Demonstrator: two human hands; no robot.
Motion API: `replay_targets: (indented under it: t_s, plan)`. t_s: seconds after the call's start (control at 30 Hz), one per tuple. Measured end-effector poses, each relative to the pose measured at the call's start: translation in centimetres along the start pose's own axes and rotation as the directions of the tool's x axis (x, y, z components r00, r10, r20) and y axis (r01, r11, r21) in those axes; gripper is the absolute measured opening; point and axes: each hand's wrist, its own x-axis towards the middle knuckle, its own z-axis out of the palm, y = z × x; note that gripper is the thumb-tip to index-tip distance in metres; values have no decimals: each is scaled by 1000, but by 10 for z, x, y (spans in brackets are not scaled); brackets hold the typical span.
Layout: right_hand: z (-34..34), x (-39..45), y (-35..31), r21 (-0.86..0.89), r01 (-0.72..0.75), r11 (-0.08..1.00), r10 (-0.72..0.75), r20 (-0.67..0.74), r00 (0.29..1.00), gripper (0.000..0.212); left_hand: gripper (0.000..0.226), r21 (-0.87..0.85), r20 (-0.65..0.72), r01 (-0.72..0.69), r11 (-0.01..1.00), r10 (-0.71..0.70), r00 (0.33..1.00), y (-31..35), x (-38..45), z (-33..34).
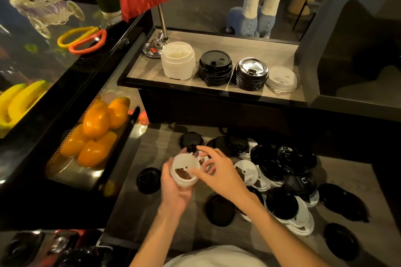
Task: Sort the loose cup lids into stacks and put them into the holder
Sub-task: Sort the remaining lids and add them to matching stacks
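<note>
I see the wooden counter below me, with a raised shelf behind it carrying four stacks: a tall white stack, a black stack, a glossy black stack and a low white stack. A heap of loose lids, black and white mixed, lies on the counter to the right of my hands. My left hand grips a short stack of white lids from below, held above the counter. My right hand has its fingers spread loosely over that stack's right edge, fingertips touching it, not clenched around anything.
</note>
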Motion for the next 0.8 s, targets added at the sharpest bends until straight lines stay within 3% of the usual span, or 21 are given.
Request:
replay_targets:
  t_s: [0.07, 0.13, 0.27, 0.4, 0.53, 0.63, 0.7, 0.8]
  plan:
    - [8, 19, 16, -79, -65, 995, 63, -32, 998, 60, 47, -96, -57, 11, 995, -17, 998, 5, 7, -17]
    - [17, 36, 34, -308, -106, 945, 118, 19, 993, 57, 48, -171, -92, 34, 985, -50, 994, 7, 11, -31]
    - [38, 45, 60, -517, 92, 851, 33, 229, 973, 75, 51, -237, -135, 73, 969, -108, 985, 10, 17, -50]
    - [53, 26, 85, -697, 276, 662, 38, 399, 916, 84, 52, -258, -132, 97, 961, -134, 982, 11, 14, -59]
    - [49, 8, 95, -580, 237, 779, -75, 290, 954, 66, 56, -284, -116, 112, 952, -150, 982, 11, 10, -63]
    - [49, 10, 95, -589, 89, 803, 8, 160, 987, 82, 59, -277, -101, 141, 950, -175, 979, 6, 7, -66]
    - [53, 12, 96, -597, 24, 802, 84, 152, 985, 93, 58, -272, -75, 155, 950, -182, 980, 5, 4, -66]
    - [52, 16, 92, -535, -17, 845, 115, 150, 982, 88, 57, -257, -49, 147, 955, -165, 985, 8, 4, -63]
